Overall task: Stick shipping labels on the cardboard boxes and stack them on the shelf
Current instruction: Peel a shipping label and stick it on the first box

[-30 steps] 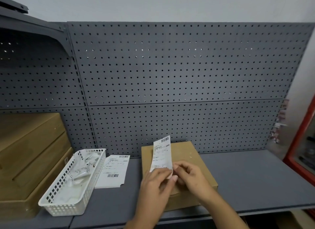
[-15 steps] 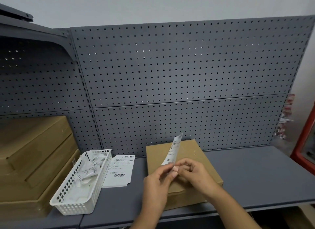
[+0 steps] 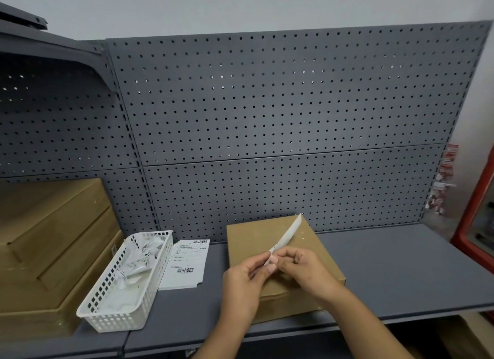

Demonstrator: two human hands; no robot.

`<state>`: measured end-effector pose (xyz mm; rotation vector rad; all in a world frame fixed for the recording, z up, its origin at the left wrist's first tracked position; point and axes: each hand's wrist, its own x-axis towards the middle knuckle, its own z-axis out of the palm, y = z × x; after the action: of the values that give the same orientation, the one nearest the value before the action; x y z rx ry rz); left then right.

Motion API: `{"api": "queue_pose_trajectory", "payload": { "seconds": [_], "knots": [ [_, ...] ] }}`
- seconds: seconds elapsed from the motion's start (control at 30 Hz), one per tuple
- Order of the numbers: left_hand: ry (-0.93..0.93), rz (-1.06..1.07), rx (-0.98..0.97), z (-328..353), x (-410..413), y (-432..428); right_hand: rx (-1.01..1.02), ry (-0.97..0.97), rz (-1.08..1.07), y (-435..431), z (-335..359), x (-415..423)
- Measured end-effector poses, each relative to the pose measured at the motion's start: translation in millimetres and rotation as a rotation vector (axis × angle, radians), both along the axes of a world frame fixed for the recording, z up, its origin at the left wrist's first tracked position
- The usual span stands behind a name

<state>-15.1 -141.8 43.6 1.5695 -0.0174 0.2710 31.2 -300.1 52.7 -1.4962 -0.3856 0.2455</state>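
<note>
Both the left hand [image 3: 244,279] and the right hand [image 3: 303,269] pinch the near end of the shipping label [image 3: 287,237], which stands edge-on, its length slanting up and away over the cardboard box [image 3: 256,238] directly beneath.

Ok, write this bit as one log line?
left hand, right hand: pinch white paper shipping label | over flat brown cardboard box | label: not stuck yet
</note>
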Motion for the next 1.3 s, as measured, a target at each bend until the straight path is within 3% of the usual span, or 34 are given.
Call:
{"api": "queue_pose_trajectory", "payload": {
  "seconds": [0.87,1.13,1.3],
  "knots": [
    [-0.064,-0.041,0.204,52.2,-11.2,-8.0,0.221,-0.051,-0.019,-6.6,28.4,-1.9],
    [-0.105,0.008,0.109,76.6,-31.5,-18.7,0.385,-0.022,-0.029,-3.3,39.1,-14.3],
    [-0.127,0.084,0.011,85.5,-34.5,-20.1,0.314,-0.166,-0.123,0.4,54.1,-30.5]
  ]
}}
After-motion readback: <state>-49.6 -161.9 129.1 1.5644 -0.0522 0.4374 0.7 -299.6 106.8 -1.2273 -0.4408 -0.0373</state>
